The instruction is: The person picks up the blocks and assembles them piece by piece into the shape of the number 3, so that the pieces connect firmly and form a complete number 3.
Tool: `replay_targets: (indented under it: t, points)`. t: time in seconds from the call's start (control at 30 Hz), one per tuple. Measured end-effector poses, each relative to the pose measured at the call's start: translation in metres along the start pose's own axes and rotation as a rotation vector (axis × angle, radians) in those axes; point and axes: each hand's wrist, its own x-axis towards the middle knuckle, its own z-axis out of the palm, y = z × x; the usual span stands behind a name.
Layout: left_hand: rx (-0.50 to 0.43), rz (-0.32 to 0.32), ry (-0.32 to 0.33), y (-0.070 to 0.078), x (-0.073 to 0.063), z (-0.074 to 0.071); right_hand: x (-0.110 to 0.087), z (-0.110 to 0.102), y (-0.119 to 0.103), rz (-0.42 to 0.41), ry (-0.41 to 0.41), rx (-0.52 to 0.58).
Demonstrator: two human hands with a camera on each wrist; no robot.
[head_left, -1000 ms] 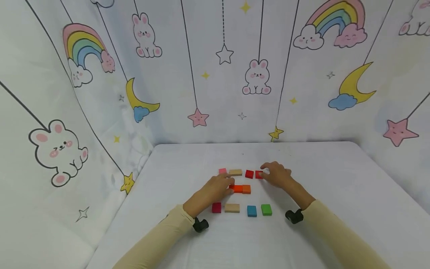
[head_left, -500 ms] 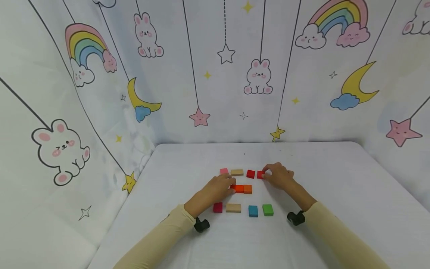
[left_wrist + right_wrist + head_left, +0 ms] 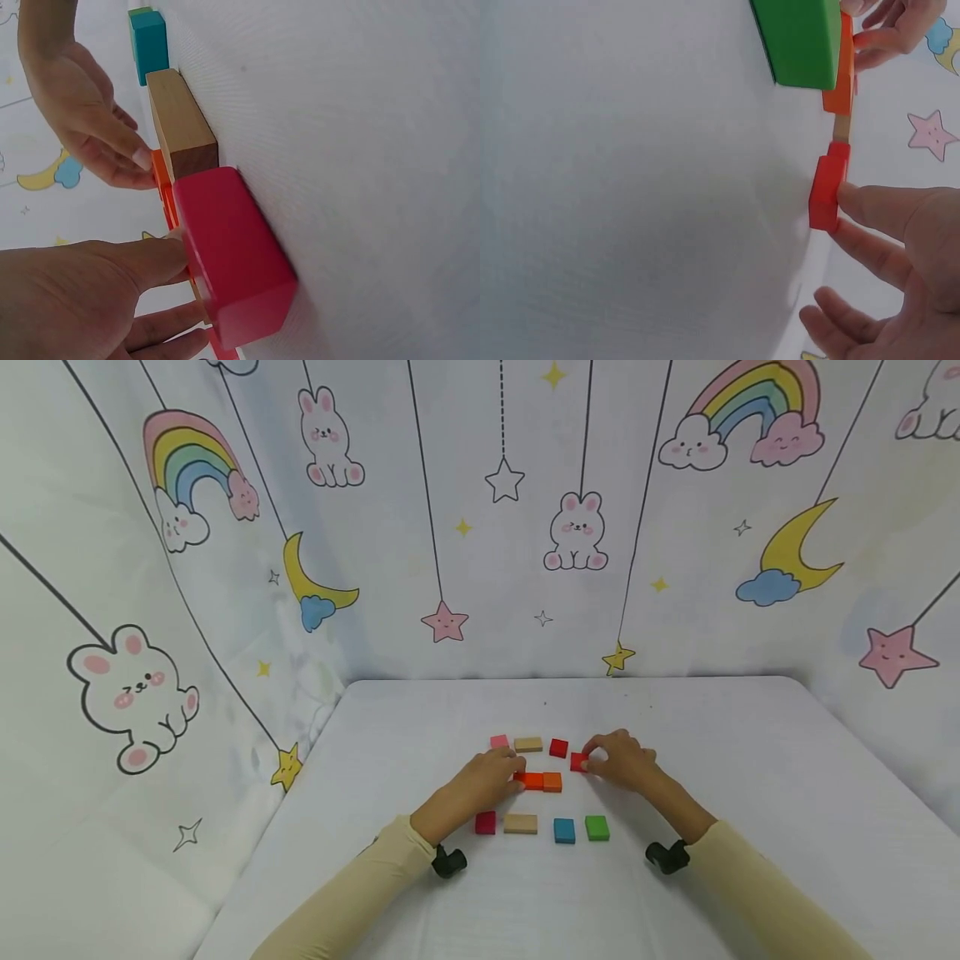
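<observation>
Plainly, a small red block (image 3: 579, 762) is pinched by the right hand (image 3: 619, 760), thumb and forefinger parted only by the block's width, the other fingers lightly bent and clear of it. By the left hand (image 3: 487, 779), the left end of an orange-red block (image 3: 533, 782) is gripped between thumb and finger, the gap filled by the block. Whether the red block is lifted cannot be told. It is seen to be squarish, bright red and smooth-faced; the longer orange-red block is met at its right end by an orange block (image 3: 552, 782). Both held pieces are found well in from the left and right edges of the white surface (image 3: 735, 752). Toward its far edge, a pink block (image 3: 499, 742), a pale wooden block (image 3: 528, 744) and a second red block (image 3: 558, 747) are lined up; on the near side are set a crimson block (image 3: 485, 822), a tan wooden block (image 3: 521, 823), a blue block (image 3: 564, 831) and a green block (image 3: 597, 827). Only from the left wrist are the tan wooden block's grain and dark end clearly shown, while the left fingertips are partly hidden by the crimson block. From the right wrist, the red block's thickness is revealed.
</observation>
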Motion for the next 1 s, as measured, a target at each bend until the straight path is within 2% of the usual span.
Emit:
replay_targets:
  t: [0.3,0.57,1.0]
  points:
    - [-0.003,-0.001,0.007,0.0,0.0,-0.001,0.0,0.008,-0.01,-0.011,-0.01,-0.01]
    - [-0.018,-0.016,-0.016,0.002,-0.001,-0.003,-0.005,0.01,-0.009,-0.004,-0.004,0.015]
    - [-0.019,-0.013,-0.008,0.002,-0.001,-0.002,-0.002,0.015,-0.016,-0.027,-0.003,0.013]
